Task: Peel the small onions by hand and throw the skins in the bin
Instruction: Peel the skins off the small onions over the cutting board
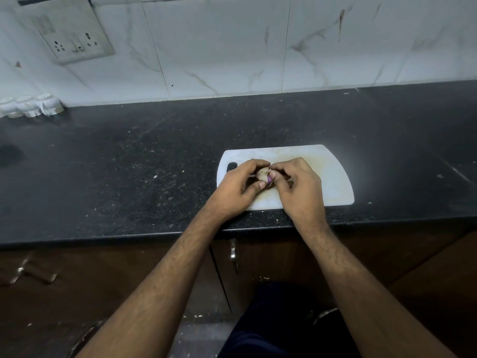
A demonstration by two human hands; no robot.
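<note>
A small onion (263,174) with pale dry skin and a purple patch showing is held above a white cutting board (333,177) on the black counter. My left hand (240,187) grips the onion from the left, fingers curled over it and thumb under it. My right hand (296,182) pinches the onion's skin near its rooty end, from the right. Most of the onion is hidden by my fingers. No bin is in view.
The black counter (129,164) runs across the view, with small flecks on it. Three small white jars (31,105) stand at the back left against the tiled wall. A wall socket (74,34) is at the upper left. Cabinet doors with handles (233,255) lie below.
</note>
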